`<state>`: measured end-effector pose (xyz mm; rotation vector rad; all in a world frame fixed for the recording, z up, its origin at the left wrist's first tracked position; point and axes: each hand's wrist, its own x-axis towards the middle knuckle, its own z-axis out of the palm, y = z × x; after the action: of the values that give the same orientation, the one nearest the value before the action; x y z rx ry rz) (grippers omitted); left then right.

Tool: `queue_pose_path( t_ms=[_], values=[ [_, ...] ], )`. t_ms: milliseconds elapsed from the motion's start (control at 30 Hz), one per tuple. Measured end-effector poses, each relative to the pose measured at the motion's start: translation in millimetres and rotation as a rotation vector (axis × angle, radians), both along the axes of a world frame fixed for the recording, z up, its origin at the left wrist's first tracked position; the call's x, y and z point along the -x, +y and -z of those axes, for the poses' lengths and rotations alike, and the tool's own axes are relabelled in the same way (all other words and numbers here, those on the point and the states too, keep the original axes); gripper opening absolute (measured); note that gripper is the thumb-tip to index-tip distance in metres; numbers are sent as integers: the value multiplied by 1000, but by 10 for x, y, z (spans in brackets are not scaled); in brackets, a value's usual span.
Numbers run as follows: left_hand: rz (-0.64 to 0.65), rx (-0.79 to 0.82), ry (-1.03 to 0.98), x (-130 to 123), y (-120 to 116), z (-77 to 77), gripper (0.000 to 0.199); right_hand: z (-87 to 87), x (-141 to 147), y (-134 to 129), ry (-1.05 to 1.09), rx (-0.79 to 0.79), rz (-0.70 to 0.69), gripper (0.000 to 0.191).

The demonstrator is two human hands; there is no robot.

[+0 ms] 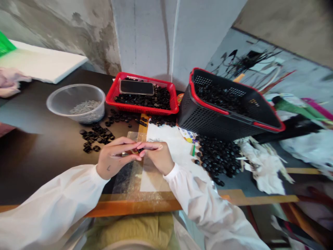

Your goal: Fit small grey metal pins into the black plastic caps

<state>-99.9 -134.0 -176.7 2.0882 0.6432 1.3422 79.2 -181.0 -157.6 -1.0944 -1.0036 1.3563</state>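
Note:
My left hand [117,157] and my right hand [157,156] meet above a clear plastic sheet [132,139], their fingertips pinching a small dark button [135,151] with a glint of metal beside it. The fingers hide most of it. Loose black buttons [96,137] lie on the dark tabletop [47,149] to the left of my hands. A larger heap of black buttons [218,158] sits to the right, beyond a white paper sheet [174,149].
A red basket [142,107] holds black buttons and a smartphone [136,87]. A tilted black basket with a red rim [231,100] holds more. A clear bowl [76,103] contains small grey parts. Crumpled white material [262,166] and assorted clutter lie at the right.

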Motion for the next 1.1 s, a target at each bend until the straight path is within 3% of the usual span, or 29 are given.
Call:
queue_pose_path(
  t_ms=[167,333,467,600,700,800,933,1000,1100],
  values=[
    [1,-16,124,71,78,18,26,-128,-117,47,-68,-67,-97,20],
    [-39,26,115,149,140,44,19,-586,-485,-134,-324,-152,213,8],
    [-79,115,73,174,156,45,17,-817,-1128,-427,-670,-192,394,19],
    [-52,95,77,152,147,28,17,-635,-1897,-634,-1120,-71,463,31],
    [-6,49,76,135,131,18,16,-407,-2232,-671,-1504,102,397,32],
    [58,10,94,134,118,14,14,-306,-2298,-629,-1586,125,339,29],
    [71,-16,125,138,110,7,12,-452,-2241,-702,-1712,17,211,32],
    [68,-20,111,138,113,7,12,-561,-2204,-903,-1795,38,228,30],
    [60,-19,103,143,123,8,13,-596,-2119,-1368,-1851,267,329,27]
  ],
)
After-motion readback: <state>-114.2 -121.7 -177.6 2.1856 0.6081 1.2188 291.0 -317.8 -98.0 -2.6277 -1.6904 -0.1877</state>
